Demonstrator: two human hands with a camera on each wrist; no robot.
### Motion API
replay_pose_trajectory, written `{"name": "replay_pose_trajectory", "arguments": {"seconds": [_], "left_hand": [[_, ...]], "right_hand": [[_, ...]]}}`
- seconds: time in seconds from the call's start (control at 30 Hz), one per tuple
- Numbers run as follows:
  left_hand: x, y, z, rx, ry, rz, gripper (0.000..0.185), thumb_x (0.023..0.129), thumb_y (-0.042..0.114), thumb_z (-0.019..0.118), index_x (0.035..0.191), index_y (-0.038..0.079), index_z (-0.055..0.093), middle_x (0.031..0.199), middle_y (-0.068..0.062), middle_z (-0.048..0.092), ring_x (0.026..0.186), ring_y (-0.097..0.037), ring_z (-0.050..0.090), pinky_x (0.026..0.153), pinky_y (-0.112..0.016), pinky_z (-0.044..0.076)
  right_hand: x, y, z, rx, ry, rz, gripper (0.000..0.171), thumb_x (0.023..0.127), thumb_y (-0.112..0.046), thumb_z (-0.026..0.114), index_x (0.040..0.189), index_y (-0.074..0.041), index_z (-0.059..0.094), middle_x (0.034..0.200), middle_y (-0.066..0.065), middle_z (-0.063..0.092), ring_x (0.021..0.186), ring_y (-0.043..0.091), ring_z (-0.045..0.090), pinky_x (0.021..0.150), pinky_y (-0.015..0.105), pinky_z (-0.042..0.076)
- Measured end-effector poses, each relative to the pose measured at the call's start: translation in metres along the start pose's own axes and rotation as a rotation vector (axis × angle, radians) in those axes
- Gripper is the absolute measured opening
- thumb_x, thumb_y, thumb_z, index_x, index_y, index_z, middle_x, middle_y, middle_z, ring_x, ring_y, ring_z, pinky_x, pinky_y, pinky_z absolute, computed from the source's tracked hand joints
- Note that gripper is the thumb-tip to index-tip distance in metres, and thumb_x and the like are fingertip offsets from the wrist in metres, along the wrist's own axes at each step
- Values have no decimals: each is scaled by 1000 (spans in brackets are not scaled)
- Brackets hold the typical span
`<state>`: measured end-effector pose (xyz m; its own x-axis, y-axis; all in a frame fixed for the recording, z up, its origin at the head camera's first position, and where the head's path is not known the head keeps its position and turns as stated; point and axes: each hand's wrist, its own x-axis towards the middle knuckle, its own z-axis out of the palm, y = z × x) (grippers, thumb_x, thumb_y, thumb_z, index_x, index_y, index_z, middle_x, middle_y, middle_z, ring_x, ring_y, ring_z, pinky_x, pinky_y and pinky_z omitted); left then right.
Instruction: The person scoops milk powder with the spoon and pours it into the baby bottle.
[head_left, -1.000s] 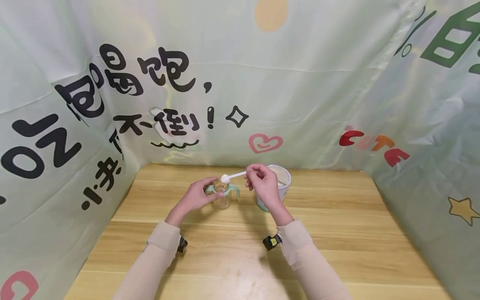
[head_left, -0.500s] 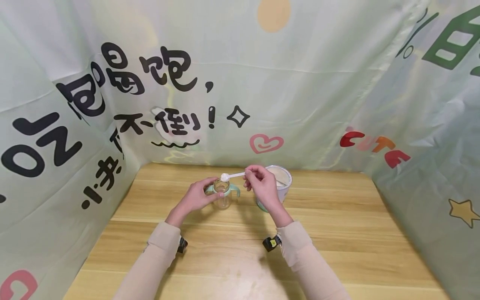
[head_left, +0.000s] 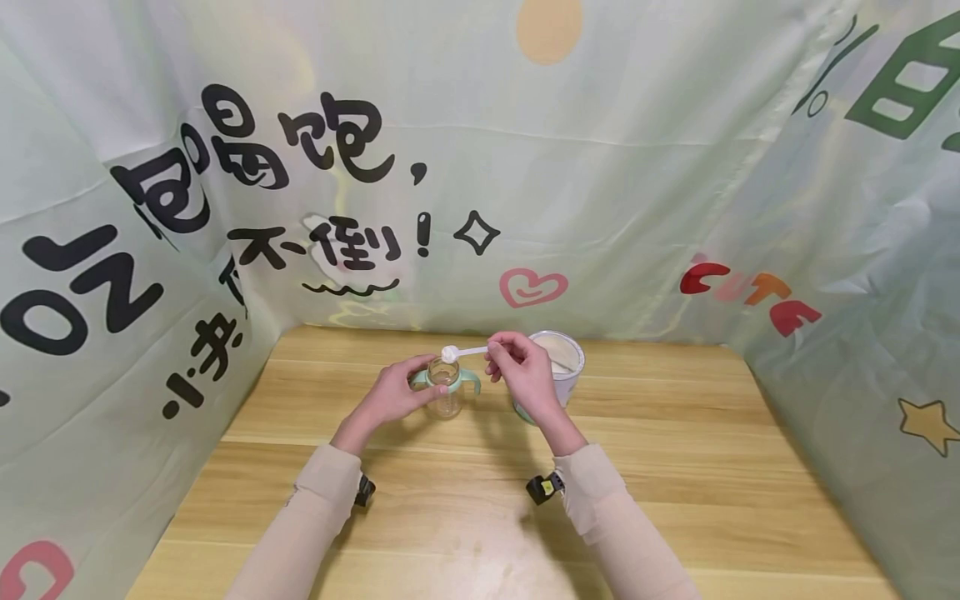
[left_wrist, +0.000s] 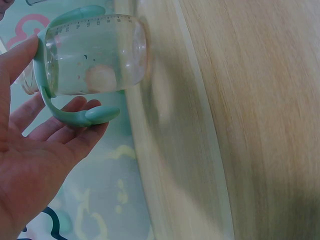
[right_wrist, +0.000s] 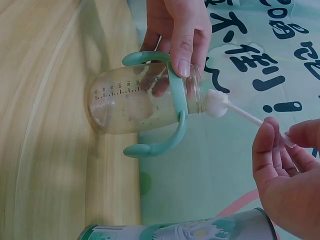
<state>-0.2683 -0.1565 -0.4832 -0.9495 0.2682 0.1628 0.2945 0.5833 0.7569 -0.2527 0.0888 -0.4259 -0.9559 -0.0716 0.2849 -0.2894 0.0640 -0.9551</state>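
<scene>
Several left fingers (left_wrist: 91, 139) span bottle (right_wrist: 132, 102); right fingers (right_wrist: 264, 146) pinch scoop (right_wrist: 244, 113).

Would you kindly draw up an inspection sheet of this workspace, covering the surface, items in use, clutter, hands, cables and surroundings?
Surface: wood-grain table.
Items in use: clear bottle with pale green handles, upright and uncapped; white scoop heaped with white powder, at the bottle's mouth; open can of pale powder, right of the bottle.
Clutter: nothing seen.
Left hand: holds the bottle near its neck.
Right hand: pinches the scoop.
Cables: nothing seen.
Surroundings: printed cloth hangs behind the table and on both sides.
</scene>
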Motion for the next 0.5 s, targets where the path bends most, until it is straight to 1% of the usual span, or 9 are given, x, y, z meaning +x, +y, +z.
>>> {"name": "replay_pose_trajectory", "arguments": {"seconds": [0.3,0.4,0.5], "left_hand": [[-1,2,-1,3,-2,-6,69,91,38,83,149,8,59,137,-19,70,125,-36,67,108,-54,54],[-1,3,-1,1,-4,-12,69,91,37,84,149,8,59,138,-20,69,125,-36,67,109,-54,53],[-1,3,-1,3,-6,-15,70,91,38,83,149,8,59,138,-20,69,126,-37,67,109,-54,53]], "right_hand": [[-1,-2,0,0,-20,18,18,105,-7,63,112,8,68,83,4,71,68,12,66,62,24,59],[-2,-5,1,-6,-25,23,16,105,-7,63,111,7,70,83,4,71,68,13,66,61,24,59],[-2,-4,1,-12,-28,23,17,105,-7,63,111,8,69,83,4,71,69,18,67,62,25,60]]}}
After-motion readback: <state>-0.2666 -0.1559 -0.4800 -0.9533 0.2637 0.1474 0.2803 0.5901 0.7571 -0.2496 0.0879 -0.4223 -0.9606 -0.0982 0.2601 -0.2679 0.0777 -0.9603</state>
